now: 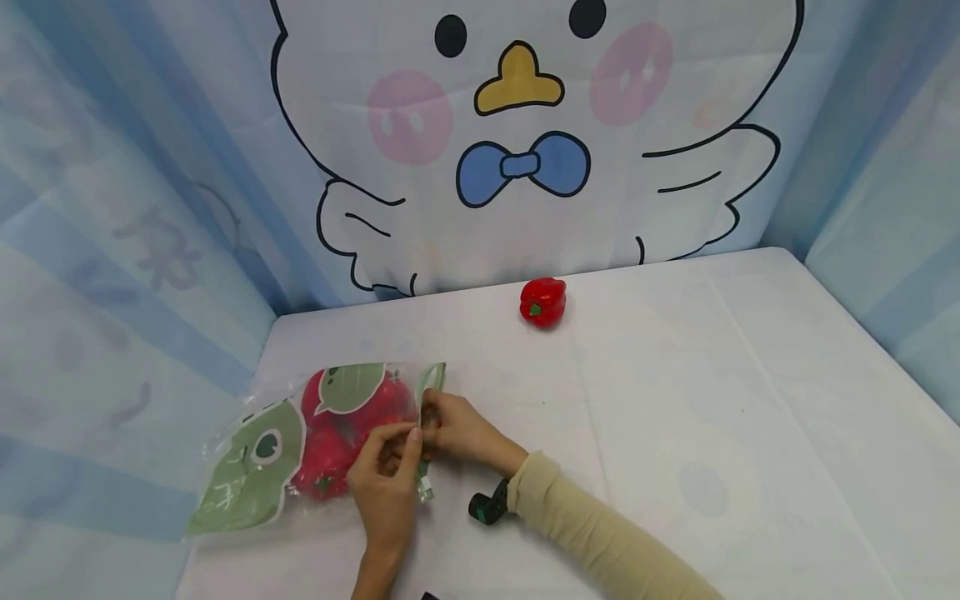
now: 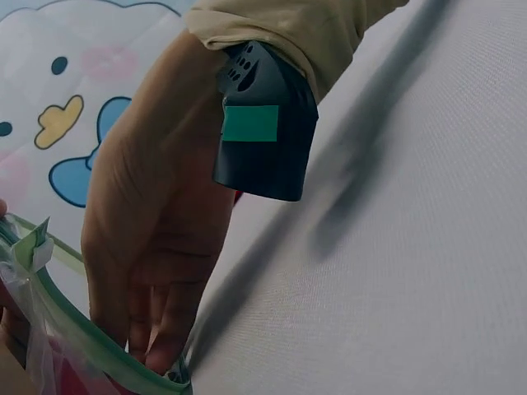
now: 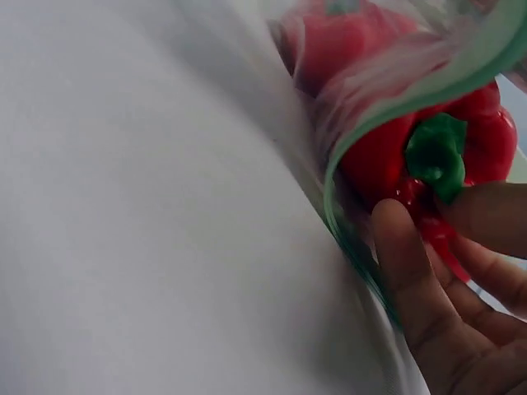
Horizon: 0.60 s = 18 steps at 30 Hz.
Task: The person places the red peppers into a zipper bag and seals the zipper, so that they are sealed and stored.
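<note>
A clear zip bag (image 1: 240, 492) with a green printed face lies on its side at the left of the table, its mouth facing right. Inside it are several red bell peppers (image 1: 330, 462) with green stems. My left hand (image 1: 386, 487) pinches the near side of the bag's mouth. Fairly straight fingers of my right hand (image 2: 165, 214) reach down into the mouth. In the right wrist view they spread around a bell pepper (image 3: 490, 123), fingertips right by its green stem (image 3: 436, 152). The green zip edge (image 3: 362, 123) curves around the opening.
One red bell pepper (image 1: 543, 302) lies alone near the table's back edge. A black wrist camera (image 1: 489, 503) with green tape hangs under the right wrist. The white table (image 1: 675, 400) meets a printed blue and white curtain (image 1: 517, 233) behind and at the sides.
</note>
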Each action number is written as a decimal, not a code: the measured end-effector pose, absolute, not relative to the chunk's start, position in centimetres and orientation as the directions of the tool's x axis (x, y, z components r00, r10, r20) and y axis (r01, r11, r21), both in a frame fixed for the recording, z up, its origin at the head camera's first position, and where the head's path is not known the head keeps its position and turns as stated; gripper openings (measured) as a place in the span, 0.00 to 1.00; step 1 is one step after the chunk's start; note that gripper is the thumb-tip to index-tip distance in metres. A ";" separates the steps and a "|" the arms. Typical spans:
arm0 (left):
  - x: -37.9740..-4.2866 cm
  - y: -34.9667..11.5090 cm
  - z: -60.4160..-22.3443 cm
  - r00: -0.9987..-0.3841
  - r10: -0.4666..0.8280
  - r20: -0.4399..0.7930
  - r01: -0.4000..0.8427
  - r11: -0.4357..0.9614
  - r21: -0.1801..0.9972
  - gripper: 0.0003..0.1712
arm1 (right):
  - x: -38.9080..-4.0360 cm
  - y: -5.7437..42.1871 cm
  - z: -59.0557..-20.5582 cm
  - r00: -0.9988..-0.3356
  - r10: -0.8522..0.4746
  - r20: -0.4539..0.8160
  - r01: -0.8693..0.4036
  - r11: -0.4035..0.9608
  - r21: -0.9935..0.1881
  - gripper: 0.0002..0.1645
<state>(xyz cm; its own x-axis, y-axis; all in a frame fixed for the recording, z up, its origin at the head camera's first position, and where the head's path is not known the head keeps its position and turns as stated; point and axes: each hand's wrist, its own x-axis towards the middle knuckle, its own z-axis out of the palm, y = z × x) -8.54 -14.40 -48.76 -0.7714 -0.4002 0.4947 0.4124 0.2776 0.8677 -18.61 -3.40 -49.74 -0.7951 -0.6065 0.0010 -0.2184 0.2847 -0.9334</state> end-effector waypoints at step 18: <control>-8.4 -14.7 -48.6 -0.778 -0.412 0.475 0.393 0.272 0.879 0.05 | -18.4 -3.6 -49.7 -0.744 -0.668 -0.028 -0.230 0.295 -0.927 0.15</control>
